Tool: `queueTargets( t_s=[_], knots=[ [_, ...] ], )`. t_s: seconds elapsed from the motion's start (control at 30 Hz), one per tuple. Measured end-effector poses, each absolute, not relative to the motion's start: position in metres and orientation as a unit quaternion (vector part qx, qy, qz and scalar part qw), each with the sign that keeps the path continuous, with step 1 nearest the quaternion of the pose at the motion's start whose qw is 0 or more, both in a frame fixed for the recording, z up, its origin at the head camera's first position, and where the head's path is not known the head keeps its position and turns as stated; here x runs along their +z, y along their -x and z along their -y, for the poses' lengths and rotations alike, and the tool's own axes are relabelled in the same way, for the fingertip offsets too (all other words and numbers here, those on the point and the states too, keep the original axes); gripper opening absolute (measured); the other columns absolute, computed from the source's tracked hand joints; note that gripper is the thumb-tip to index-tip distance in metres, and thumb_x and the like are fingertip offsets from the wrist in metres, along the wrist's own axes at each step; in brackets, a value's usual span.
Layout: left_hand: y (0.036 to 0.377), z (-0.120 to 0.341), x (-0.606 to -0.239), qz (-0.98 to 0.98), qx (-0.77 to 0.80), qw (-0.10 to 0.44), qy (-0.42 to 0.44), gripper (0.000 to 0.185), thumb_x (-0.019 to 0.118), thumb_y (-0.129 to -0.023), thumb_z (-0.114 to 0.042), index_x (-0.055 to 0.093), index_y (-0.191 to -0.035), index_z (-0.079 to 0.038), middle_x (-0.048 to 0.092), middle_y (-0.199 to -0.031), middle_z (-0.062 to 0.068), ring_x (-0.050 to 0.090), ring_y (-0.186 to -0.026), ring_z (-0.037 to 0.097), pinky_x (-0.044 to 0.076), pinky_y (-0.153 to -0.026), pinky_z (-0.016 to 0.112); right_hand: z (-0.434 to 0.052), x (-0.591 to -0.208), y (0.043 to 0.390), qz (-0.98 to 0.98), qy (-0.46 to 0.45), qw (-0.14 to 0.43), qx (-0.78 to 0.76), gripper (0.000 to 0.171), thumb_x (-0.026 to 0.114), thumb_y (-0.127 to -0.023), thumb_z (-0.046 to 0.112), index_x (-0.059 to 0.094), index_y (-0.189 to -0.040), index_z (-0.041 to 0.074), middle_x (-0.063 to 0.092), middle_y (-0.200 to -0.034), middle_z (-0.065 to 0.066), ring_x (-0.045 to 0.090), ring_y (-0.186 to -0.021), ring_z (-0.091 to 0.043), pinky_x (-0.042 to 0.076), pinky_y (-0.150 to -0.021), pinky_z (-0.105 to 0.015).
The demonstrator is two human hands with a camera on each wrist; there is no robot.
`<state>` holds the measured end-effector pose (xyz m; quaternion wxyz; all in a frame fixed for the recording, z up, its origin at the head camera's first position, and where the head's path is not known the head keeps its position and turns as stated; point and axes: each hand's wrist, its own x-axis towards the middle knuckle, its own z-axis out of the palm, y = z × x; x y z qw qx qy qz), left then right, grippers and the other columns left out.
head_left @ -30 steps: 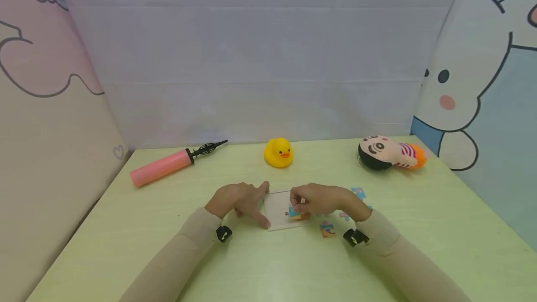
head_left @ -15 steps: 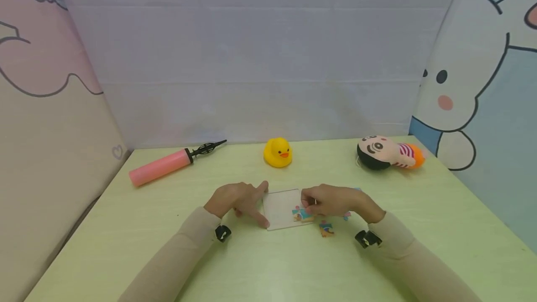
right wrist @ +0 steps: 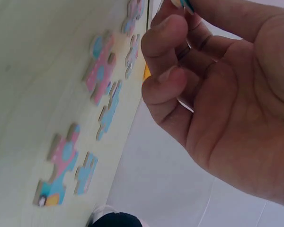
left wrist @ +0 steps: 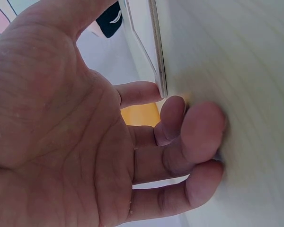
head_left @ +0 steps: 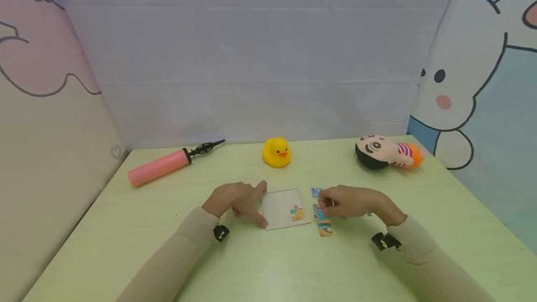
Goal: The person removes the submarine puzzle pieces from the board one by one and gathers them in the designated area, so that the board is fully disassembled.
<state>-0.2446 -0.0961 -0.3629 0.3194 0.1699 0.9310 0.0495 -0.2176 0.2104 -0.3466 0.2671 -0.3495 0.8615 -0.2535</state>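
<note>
Left hand (head_left: 235, 199) rests on the worktop (head_left: 268, 264), fingers loosely curled, holding nothing, fingertips against the left edge of the puzzle tray (head_left: 280, 206). One puzzle piece (head_left: 297, 213) sits in the tray's near right corner. Right hand (head_left: 352, 201) is just right of the tray over loose puzzle pieces (head_left: 324, 229), fingers curled, pinching a teal piece (right wrist: 187, 4).

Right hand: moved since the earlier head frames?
Yes. The right hand has shifted rightward off the clear square puzzle tray, which stayed put, and now sits over the loose puzzle pieces beside it.
</note>
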Motion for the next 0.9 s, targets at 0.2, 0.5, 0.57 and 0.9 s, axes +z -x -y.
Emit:
queueTargets(
  t_s=[0.2, 0.5, 0.57, 0.9],
  knots=[
    [0.244, 0.097, -0.362, -0.929, 0.055, 0.322, -0.173, 0.095, 0.08, -0.072, -0.065, 0.032, -0.144, -0.027, 0.051, -0.078, 0.005, 0.045, -0.051, 0.019, 0.034, -0.055, 0.031, -0.221, -0.345, 0.215, -0.863, 0.345, 0.269, -0.251, 0.011, 0.062, -0.1, 0.016, 0.056, -0.091, 0.013, 0.051, -0.079, 0.007, 0.047, -0.068, -0.006, 0.039, -0.062, -0.023],
    [0.243, 0.097, -0.36, -0.929, 0.059, 0.32, -0.175, 0.095, 0.081, -0.072, -0.065, 0.031, -0.144, -0.027, 0.054, -0.083, 0.006, 0.048, -0.054, 0.02, 0.037, -0.057, 0.032, -0.237, -0.344, 0.207, -0.86, 0.347, 0.275, -0.255, 0.01, 0.066, -0.098, 0.014, 0.059, -0.09, 0.013, 0.051, -0.078, 0.009, 0.046, -0.068, -0.005, 0.038, -0.062, -0.021],
    [0.244, 0.097, -0.359, -0.929, 0.059, 0.32, -0.175, 0.095, 0.08, -0.072, -0.065, 0.031, -0.144, -0.027, 0.055, -0.084, 0.006, 0.048, -0.054, 0.02, 0.037, -0.057, 0.032, -0.239, -0.345, 0.207, -0.858, 0.347, 0.278, -0.256, 0.011, 0.066, -0.097, 0.014, 0.058, -0.09, 0.013, 0.05, -0.078, 0.009, 0.046, -0.069, -0.005, 0.038, -0.062, -0.021],
    [0.244, 0.097, -0.359, -0.929, 0.06, 0.323, -0.172, 0.099, 0.081, -0.071, -0.065, 0.03, -0.147, -0.027, 0.055, -0.084, 0.006, 0.048, -0.054, 0.02, 0.036, -0.058, 0.033, -0.249, -0.353, 0.201, -0.848, 0.351, 0.283, -0.279, 0.015, 0.065, -0.096, 0.008, 0.055, -0.086, 0.012, 0.047, -0.076, 0.009, 0.046, -0.071, -0.004, 0.038, -0.064, -0.021]
  ],
)
